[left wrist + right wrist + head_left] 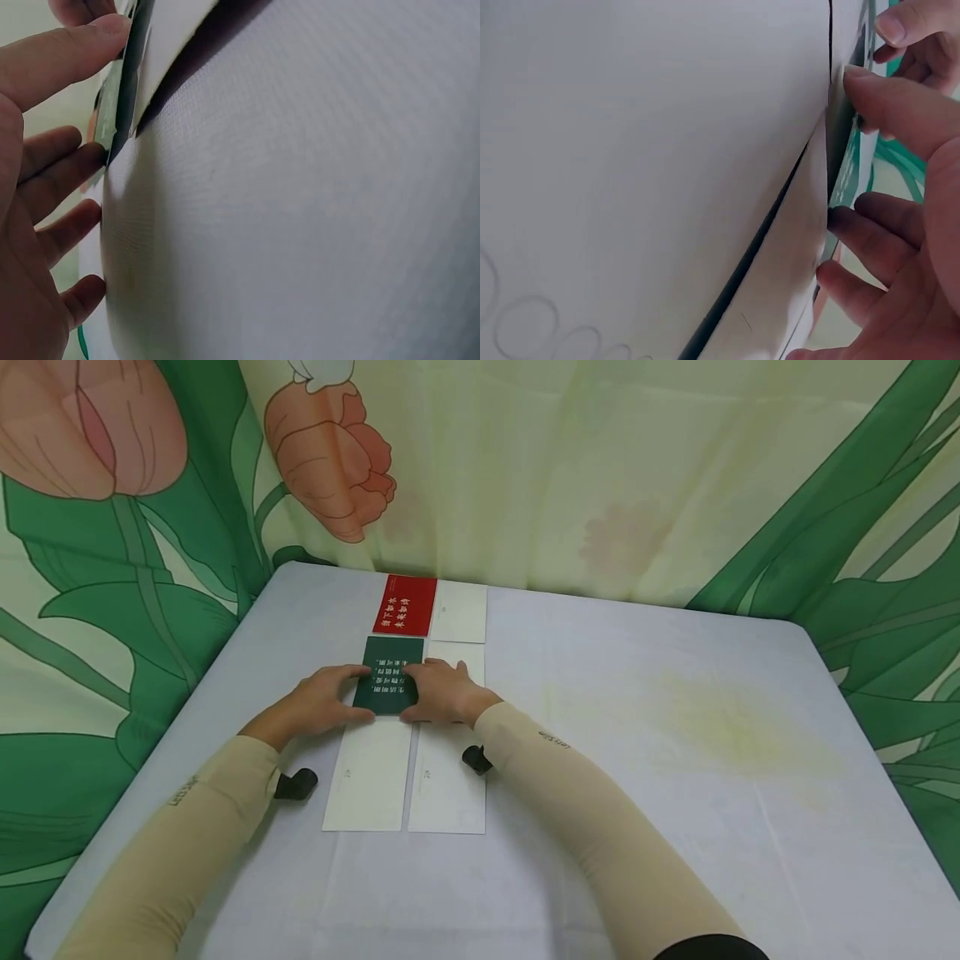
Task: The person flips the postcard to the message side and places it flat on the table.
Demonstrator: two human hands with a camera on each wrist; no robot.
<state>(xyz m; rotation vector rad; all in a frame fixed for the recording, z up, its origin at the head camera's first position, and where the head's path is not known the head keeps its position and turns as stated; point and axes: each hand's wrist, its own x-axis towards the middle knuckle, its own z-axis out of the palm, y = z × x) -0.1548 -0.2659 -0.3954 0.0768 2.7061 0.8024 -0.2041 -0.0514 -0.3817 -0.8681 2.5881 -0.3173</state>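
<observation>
White envelopes come first on the tabletop (637,760): the left envelope (367,781) and the right envelope (447,785) lie side by side, nearest the person. Just beyond them the dark green card (388,675) rests flat over their far ends. The left hand (322,700) pinches its left edge, thumb on top; the right hand (446,692) holds its right edge the same way. By my reading the card is being squared or lifted between both hands, and the next move calls for an even grip so it stays level. Farther off lie a red card (406,604) and a white card (459,612) beside it, before a flowered curtain (600,468).

The head view alone shows this layout. The left wrist view shows fingertips (90,154) at the card's edge; the right wrist view shows a thumb (900,105) pressed along it.
</observation>
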